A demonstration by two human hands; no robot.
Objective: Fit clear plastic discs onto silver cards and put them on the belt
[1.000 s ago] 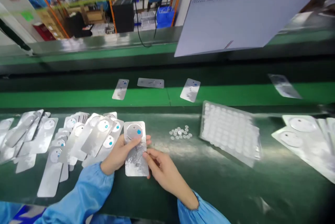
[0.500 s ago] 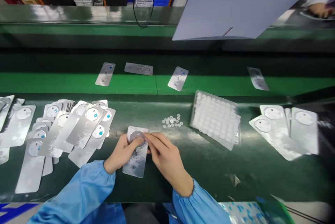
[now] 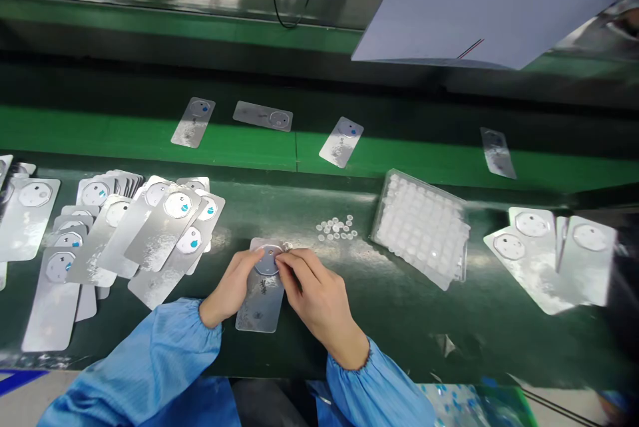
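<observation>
A silver rectangular plate (image 3: pixel 259 304) with rounded corners and a round window near its top lies in front of me on the green bench. My left hand (image 3: pixel 232 287) grips its left edge, thumb on the rim of the round window. At the window's right side, the fingertips of my right hand (image 3: pixel 319 300) are pinched together. A small clear round piece (image 3: pixel 287 247) shows just above those fingertips; part of it is hidden. Just beyond my right hand, several small clear discs (image 3: pixel 337 228) lie scattered.
Overlapping silver plates (image 3: pixel 160 227) cover the left of the bench; more plates (image 3: pixel 536 267) lie at right. A clear tray (image 3: pixel 422 231) of white round pieces stands right of centre. Single plates (image 3: pixel 342 141) rest on the green belt (image 3: pixel 409 164). A pale panel (image 3: pixel 449 8) hangs above.
My view has tilted down slightly. My left thumb has drawn back from across the round window to its left rim. A small clear round piece now shows at my right fingertips.
</observation>
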